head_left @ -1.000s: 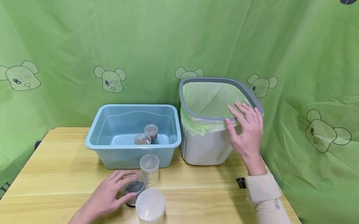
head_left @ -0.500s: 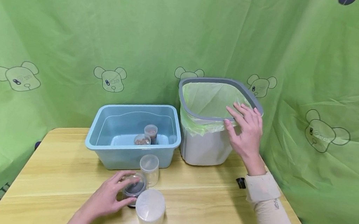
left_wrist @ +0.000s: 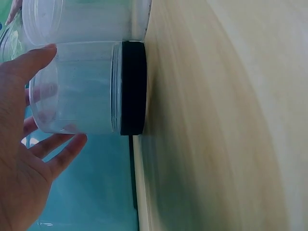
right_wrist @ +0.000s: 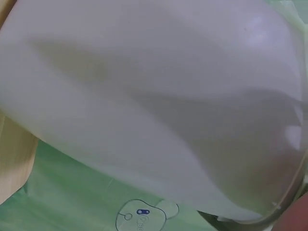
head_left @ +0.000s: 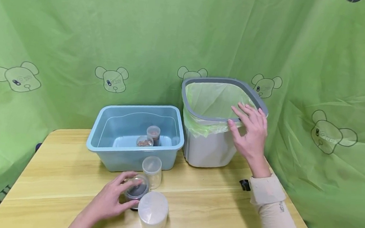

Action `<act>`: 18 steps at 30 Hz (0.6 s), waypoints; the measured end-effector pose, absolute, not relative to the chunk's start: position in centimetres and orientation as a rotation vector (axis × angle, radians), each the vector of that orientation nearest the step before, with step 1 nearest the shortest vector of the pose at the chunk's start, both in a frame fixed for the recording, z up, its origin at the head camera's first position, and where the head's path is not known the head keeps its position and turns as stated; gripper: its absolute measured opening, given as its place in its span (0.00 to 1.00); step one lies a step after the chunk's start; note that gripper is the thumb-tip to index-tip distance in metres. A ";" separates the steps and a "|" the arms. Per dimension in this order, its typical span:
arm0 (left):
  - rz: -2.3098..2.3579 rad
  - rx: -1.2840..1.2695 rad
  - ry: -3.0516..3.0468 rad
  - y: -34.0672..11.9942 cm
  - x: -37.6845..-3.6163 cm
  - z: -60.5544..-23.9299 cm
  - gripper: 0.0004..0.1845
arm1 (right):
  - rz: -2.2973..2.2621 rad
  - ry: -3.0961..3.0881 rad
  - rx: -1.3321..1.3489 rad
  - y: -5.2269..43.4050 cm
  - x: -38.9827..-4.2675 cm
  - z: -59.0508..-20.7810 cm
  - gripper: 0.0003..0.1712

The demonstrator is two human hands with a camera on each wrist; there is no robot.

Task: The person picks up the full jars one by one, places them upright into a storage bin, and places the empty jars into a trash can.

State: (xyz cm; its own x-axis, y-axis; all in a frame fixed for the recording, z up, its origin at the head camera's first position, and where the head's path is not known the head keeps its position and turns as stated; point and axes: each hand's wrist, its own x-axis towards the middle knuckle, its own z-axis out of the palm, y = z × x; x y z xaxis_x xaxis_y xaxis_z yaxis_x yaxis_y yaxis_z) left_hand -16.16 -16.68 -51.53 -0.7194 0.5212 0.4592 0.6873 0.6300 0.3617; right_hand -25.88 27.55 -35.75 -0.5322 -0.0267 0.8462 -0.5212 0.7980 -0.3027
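Observation:
My left hand (head_left: 109,197) holds a clear jar (head_left: 137,191) between its thumb and fingers at the table's front. In the left wrist view the jar stands upside down, its black lid (left_wrist: 134,88) against the wooden table. Two more clear jars are close by: a wide one with a whitish top (head_left: 153,212) and a narrower one (head_left: 152,172) behind. My right hand (head_left: 251,135) rests at the grey rim (head_left: 198,116) of a white waste bin (head_left: 210,150), fingers extended over the opening. In the right wrist view the bin's wall (right_wrist: 96,120) hides most of that hand.
A blue plastic tub (head_left: 124,159) stands behind the jars, with two small containers (head_left: 153,135) inside. The bin beside it has a green liner bag (head_left: 216,98). A small black object (head_left: 245,185) shows beside the right cuff. Green curtains surround the wooden table (head_left: 52,175).
Nearly everything keeps its place. Compared with one second ago, the left fingers and thumb have shifted very slightly on the black-lidded jar.

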 end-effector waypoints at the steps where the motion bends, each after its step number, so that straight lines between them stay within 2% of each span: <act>1: -0.753 -0.962 -2.553 -16.7 -16.1 -51.5 0.35 | 0.712 -2.052 0.404 27.6 -25.8 -35.5 0.31; 5: -0.764 -0.928 -2.579 -16.7 -16.0 -51.5 0.36 | 0.906 -2.078 0.285 28.5 -25.5 -34.4 0.30; 13: -0.831 -0.912 -2.590 -16.6 -16.1 -51.4 0.36 | 1.145 -2.317 -0.018 30.8 -25.4 -33.1 0.50; 18: -0.860 -0.879 -2.595 -16.7 -16.0 -51.4 0.35 | 1.285 -2.380 -0.077 31.2 -25.5 -33.1 0.55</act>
